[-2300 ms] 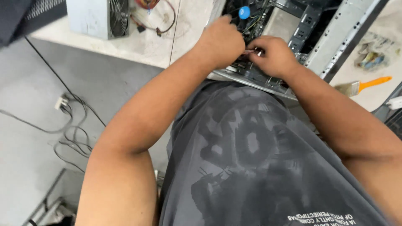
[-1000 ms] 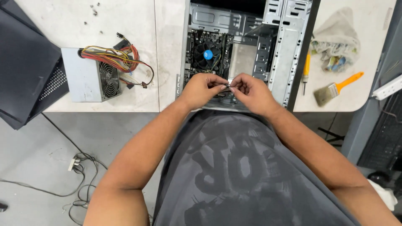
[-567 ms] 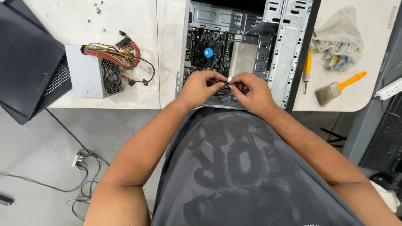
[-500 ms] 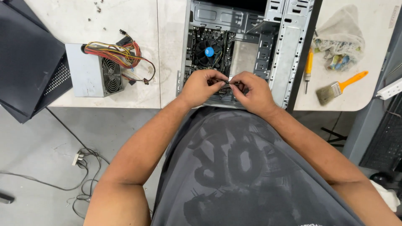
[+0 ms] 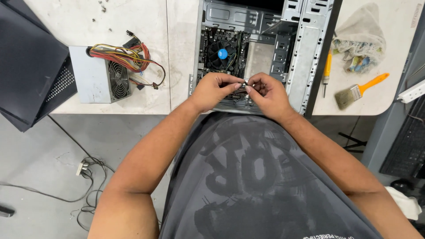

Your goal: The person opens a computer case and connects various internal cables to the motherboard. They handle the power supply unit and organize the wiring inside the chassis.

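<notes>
An open grey computer case lies flat on the white table, its motherboard with a black fan and blue centre showing. My left hand and my right hand meet over the case's near edge. Both pinch a small metal-tipped part between thumb and fingers. What the part is cannot be made out, as the fingers cover most of it.
A grey power supply with a bundle of coloured wires sits left on the table. A dark side panel leans at far left. A screwdriver, a brush and a rag lie right. Cables trail on the floor.
The view has swung from close over the case to a wider look down at the table. My hands have stayed together at the case's near edge, pinching the small part.
</notes>
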